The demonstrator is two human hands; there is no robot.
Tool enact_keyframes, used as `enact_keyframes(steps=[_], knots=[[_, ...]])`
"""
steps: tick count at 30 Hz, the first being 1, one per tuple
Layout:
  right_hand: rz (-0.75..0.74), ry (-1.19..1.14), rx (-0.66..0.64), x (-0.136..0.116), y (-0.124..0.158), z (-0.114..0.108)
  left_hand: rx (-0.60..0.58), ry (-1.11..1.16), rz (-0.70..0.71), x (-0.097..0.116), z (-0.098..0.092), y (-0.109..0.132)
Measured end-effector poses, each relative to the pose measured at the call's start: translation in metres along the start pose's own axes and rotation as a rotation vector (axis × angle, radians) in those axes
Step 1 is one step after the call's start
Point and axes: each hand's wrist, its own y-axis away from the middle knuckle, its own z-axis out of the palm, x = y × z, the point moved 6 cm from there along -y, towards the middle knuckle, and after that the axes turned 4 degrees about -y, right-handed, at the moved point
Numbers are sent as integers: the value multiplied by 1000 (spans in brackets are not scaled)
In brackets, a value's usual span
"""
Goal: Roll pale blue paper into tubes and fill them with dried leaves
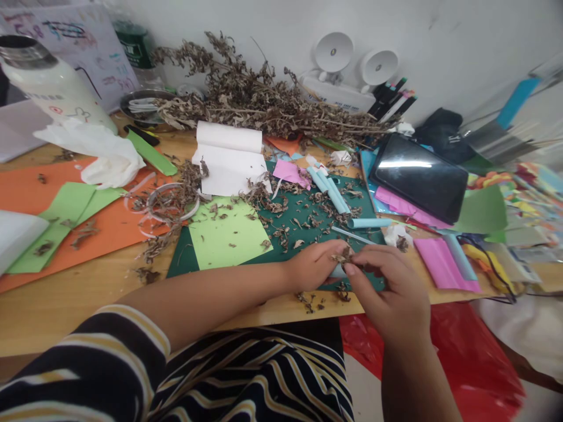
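Observation:
Just above the front edge of the dark green cutting mat (178,264), my two hands meet. My right hand (391,287) is closed, thumb and fingertips pinching a crumpled dried leaf (343,257). Touching the same spot from the left is my left hand (314,264), its fingers curled around a light-blue piece of paper (338,271) that looks rolled; most of it is hidden by the hands. Loose dry leaf bits lie scattered over the mat and a light green paper sheet (229,234). Several light-blue paper rolls (338,196) rest on the mat beyond my hands.
A big bundle of dried branches (246,99) lies along the wall. At left stand a white bottle (65,88) and orange paper (109,228). A black tablet (420,176), pink paper (440,264) and a white tape ring (173,202) also lie here. A red bag (475,363) hangs below the table edge.

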Motion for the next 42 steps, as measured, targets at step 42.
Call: enact_keyframes(steps=[42], knots=[[-280,139,-117,-12,2,-7,25,-129,-3,4,-1,4]])
